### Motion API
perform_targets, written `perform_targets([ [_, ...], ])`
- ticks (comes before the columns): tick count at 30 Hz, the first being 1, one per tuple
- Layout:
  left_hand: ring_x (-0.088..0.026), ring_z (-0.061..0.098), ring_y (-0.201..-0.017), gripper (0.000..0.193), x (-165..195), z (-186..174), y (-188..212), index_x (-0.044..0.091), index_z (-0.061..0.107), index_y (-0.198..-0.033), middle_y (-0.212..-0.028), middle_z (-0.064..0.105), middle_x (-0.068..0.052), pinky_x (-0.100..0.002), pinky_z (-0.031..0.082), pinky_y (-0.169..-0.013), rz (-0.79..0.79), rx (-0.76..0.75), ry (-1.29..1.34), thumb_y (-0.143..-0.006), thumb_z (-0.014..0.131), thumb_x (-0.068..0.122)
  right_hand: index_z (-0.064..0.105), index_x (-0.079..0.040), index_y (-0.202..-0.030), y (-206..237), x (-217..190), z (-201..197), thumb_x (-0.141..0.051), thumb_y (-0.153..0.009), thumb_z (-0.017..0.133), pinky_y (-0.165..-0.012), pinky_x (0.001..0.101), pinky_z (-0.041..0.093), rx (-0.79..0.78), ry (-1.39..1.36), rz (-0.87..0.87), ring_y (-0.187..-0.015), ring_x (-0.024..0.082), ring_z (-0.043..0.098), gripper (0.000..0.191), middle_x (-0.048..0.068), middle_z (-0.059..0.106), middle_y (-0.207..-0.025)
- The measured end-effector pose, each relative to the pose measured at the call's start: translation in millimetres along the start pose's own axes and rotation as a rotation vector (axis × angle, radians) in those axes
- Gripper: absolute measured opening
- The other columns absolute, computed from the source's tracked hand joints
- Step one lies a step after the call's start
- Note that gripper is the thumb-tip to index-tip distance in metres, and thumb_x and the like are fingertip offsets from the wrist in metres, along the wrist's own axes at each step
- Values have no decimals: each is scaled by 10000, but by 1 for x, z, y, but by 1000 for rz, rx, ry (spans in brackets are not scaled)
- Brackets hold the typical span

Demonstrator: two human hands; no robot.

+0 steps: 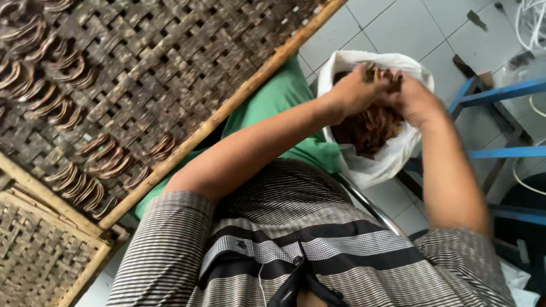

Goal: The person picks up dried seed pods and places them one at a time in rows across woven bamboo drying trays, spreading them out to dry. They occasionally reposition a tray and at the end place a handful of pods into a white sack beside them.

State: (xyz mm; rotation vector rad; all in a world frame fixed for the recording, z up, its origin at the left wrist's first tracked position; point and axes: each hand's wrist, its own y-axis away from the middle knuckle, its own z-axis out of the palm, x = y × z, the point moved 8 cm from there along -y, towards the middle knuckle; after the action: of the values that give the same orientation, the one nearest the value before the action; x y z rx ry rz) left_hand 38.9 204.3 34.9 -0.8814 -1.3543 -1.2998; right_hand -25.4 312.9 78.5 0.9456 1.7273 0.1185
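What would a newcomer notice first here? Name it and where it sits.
Both hands, the left hand and right hand, meet at the mouth of a white plastic bag of brown strips, upper right. At left, a large woven tray carries rows of curved brown pieces.

Both hands crowd the mouth of the white plastic bag (375,162), leaving little gap there. The woven bamboo tray (170,74) walls off the person's left, its frame edge close to the left forearm. Blue metal bars (500,94) hem the right. Bare floor tiles (398,23) beyond the bag lie open.
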Motion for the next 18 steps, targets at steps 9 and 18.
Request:
perform_targets([
  [9,-360,620,-1134,486,-7,16,66,143,675,-1252,-1135,693,-144,-502,411,-992,139,-612,-1435,-964,522,504,563,-42,-1436,-17,57,33,-261,-880,764,-1163,454,401,247,424,-347,-1387,398,515,630,220,549,-1483],
  [18,-303,602,-1035,298,3,-10,74,100,800,-995,-1057,711,-121,-457,420,-877,279,-313,-1838,-875,588,271,483,31,-1506,-14,86,8,-274,-837,701,-1086,564,363,319,811,-150,-1330,562,368,767,366,360,-1516],
])
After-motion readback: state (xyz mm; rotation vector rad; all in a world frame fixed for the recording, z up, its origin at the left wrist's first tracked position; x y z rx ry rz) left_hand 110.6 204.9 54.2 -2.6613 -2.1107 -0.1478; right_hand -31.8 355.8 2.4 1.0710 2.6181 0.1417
